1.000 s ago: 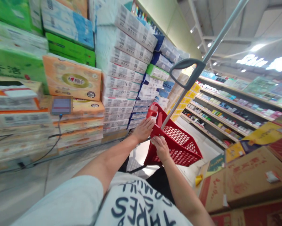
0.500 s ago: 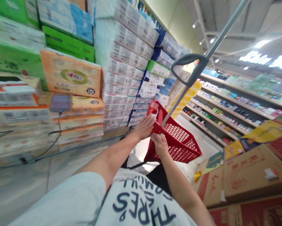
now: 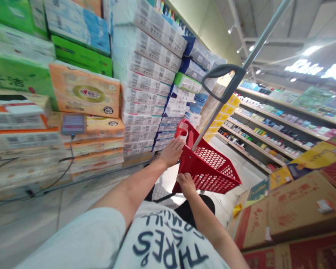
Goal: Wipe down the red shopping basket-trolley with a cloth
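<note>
A red plastic shopping basket (image 3: 212,168) stands on the floor ahead of me, with a long grey pull handle (image 3: 226,82) rising up and to the right. My left hand (image 3: 172,151) lies on the basket's near rim with the fingers curled over it. Lower down, my right hand (image 3: 186,183) is closed against the basket's near wall; what its fingers hold is hidden. A white slip shows by the red hinge at the rim (image 3: 183,130), just past my left fingertips.
Tall stacks of tissue and paper packs (image 3: 145,86) fill the left side, with cables hanging at the lower left (image 3: 30,183). Brown cartons (image 3: 291,209) stand at the right. Shelves of goods (image 3: 268,134) line the aisle beyond the basket.
My right hand has slid down from the basket's rim to its lower near wall. My left hand has stayed on the rim.
</note>
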Demonstrator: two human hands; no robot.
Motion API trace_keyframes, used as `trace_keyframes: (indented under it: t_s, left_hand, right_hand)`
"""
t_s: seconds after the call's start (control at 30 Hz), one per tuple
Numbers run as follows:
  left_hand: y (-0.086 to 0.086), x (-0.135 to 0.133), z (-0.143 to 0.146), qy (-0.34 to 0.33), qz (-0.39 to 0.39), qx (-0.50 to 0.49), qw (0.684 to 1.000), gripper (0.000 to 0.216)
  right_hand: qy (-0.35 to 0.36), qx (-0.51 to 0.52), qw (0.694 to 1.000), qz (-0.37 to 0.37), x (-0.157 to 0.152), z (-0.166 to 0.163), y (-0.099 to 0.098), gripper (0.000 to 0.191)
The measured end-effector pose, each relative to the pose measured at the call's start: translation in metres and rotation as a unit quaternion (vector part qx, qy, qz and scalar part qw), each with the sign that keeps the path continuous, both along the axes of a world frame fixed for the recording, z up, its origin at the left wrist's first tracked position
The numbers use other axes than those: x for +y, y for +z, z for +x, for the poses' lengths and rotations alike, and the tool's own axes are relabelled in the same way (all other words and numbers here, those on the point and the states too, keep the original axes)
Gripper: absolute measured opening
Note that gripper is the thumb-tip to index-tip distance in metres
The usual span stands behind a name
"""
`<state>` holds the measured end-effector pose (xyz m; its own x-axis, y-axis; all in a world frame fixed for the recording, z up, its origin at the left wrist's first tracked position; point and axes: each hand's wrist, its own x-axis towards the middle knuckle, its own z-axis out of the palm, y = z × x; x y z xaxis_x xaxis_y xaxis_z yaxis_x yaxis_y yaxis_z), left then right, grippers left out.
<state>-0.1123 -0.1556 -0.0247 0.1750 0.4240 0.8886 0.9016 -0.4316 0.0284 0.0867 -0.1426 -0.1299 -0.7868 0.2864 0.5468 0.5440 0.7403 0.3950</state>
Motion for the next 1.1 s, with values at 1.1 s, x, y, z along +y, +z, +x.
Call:
trace_keyframes:
  t_s: [1.1]
  left_hand:
    - [-0.009,0.007,0.0,-0.029,0.014,-0.019,0.999,0.046]
  right_hand:
    - [0.023,0.219,0.974,0.058,0.008,-0.019,0.096,0.032]
